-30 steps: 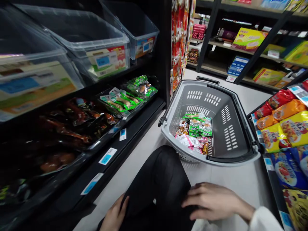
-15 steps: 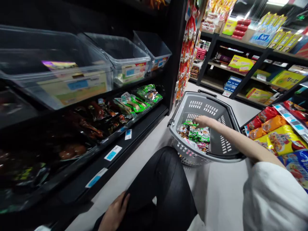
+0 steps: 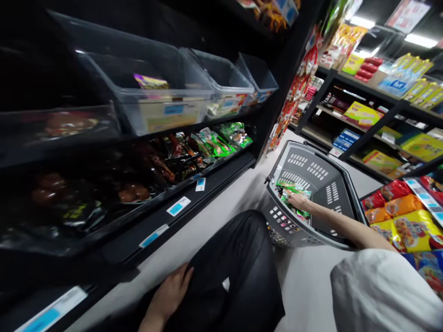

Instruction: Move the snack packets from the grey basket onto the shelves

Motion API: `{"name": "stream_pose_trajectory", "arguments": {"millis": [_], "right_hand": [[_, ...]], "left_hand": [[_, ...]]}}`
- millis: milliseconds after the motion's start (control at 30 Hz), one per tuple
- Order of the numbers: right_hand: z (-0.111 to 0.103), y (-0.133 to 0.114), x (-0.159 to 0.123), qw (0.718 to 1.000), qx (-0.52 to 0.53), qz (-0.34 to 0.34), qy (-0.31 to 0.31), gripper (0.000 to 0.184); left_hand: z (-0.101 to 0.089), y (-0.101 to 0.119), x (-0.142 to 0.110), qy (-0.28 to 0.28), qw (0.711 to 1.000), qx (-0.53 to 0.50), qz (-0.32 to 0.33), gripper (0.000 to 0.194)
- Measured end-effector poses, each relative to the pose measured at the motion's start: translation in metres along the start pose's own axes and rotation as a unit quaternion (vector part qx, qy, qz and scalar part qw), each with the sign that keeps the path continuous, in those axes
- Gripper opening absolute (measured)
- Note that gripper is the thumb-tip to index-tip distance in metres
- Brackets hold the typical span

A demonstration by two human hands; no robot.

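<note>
A grey plastic shopping basket (image 3: 325, 175) stands on the floor ahead of me, with several green and pink snack packets (image 3: 294, 193) in it. My right hand (image 3: 298, 201) reaches into the basket and lies on the packets; its fingers are curled down among them and what they hold is hidden. My left hand (image 3: 170, 295) rests with fingers flat against my black-trousered knee (image 3: 242, 258), holding nothing.
On the left, black shelving carries clear plastic bins (image 3: 166, 97) above and trays of green and dark snack packs (image 3: 207, 145) below. On the right, a low shelf (image 3: 404, 216) holds red, orange and yellow bags. More shelves (image 3: 367, 115) stand beyond the basket.
My right hand left my knee, reached out into the basket and now lies lower among the packets. My view rose and swung left. The left hand stayed on the knee.
</note>
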State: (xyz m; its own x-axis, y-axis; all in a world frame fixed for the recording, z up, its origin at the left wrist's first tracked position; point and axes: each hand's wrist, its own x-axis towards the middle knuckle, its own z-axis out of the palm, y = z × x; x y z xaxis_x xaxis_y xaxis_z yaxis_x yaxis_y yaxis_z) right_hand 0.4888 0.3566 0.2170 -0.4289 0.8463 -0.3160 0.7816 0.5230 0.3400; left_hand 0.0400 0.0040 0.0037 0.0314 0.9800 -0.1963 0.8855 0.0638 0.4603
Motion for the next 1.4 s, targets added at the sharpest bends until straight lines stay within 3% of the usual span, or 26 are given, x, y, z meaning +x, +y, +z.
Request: {"name": "stream_pose_trajectory", "arguments": {"millis": [100,233,367,467,533,633,733,800,900,1000,1067,1167,1233,1333,1400], "right_hand": [[-0.019,0.0,-0.001,1.0,-0.024,-0.003,-0.02,0.018],[-0.07,0.018,-0.006,0.999,-0.043,0.018,0.021,0.017],[-0.13,0.04,-0.025,0.989,-0.053,0.061,0.125,0.024],[-0.167,0.04,-0.05,0.954,0.018,0.092,0.286,0.026],[-0.19,0.025,-0.069,0.901,0.089,0.084,0.416,0.028],[-0.219,-0.022,-0.098,0.811,0.155,0.061,0.561,0.029],[-0.239,-0.085,-0.125,0.751,0.194,0.016,0.632,0.029],[-0.245,-0.126,-0.138,0.727,0.236,-0.035,0.644,0.029],[-0.24,-0.181,-0.134,0.735,0.337,-0.119,0.576,0.028],[-0.218,-0.239,-0.1,0.767,0.428,-0.23,0.419,0.027],[-0.198,-0.28,-0.067,0.764,0.492,-0.297,0.293,0.029],[-0.169,-0.34,-0.027,0.715,0.599,-0.338,0.127,0.034],[-0.152,-0.37,-0.01,0.683,0.65,-0.328,0.061,0.036],[-0.13,-0.395,0.004,0.634,0.724,-0.271,0.017,0.038],[-0.117,-0.4,0.01,0.569,0.793,-0.216,-0.04,0.04]], "left_hand": [[-0.007,0.021,0.005,0.032,0.995,-0.057,-0.077,0.045],[-0.017,0.038,0.009,0.061,0.984,-0.11,-0.129,0.051],[-0.028,0.047,0.007,0.048,0.985,-0.124,-0.111,0.059],[-0.034,0.05,0.005,0.055,0.985,-0.121,-0.107,0.058],[-0.035,0.051,0.006,0.058,0.985,-0.126,-0.104,0.057],[-0.036,0.053,0.007,0.087,0.978,-0.153,-0.109,0.052],[-0.044,0.061,0.006,0.136,0.967,-0.186,-0.107,0.045],[-0.057,0.067,0.001,0.181,0.957,-0.21,-0.089,0.047],[-0.084,0.073,-0.012,0.267,0.922,-0.273,-0.059,0.075],[-0.107,0.074,-0.027,0.35,0.868,-0.347,-0.065,0.11],[-0.114,0.075,-0.031,0.374,0.842,-0.383,-0.058,0.122],[-0.11,0.075,-0.027,0.371,0.819,-0.434,-0.046,0.125],[-0.103,0.073,-0.019,0.381,0.788,-0.48,-0.055,0.121],[-0.096,0.067,-0.009,0.427,0.735,-0.514,-0.112,0.095],[-0.095,0.064,-0.005,0.415,0.711,-0.551,-0.141,0.082]]}}
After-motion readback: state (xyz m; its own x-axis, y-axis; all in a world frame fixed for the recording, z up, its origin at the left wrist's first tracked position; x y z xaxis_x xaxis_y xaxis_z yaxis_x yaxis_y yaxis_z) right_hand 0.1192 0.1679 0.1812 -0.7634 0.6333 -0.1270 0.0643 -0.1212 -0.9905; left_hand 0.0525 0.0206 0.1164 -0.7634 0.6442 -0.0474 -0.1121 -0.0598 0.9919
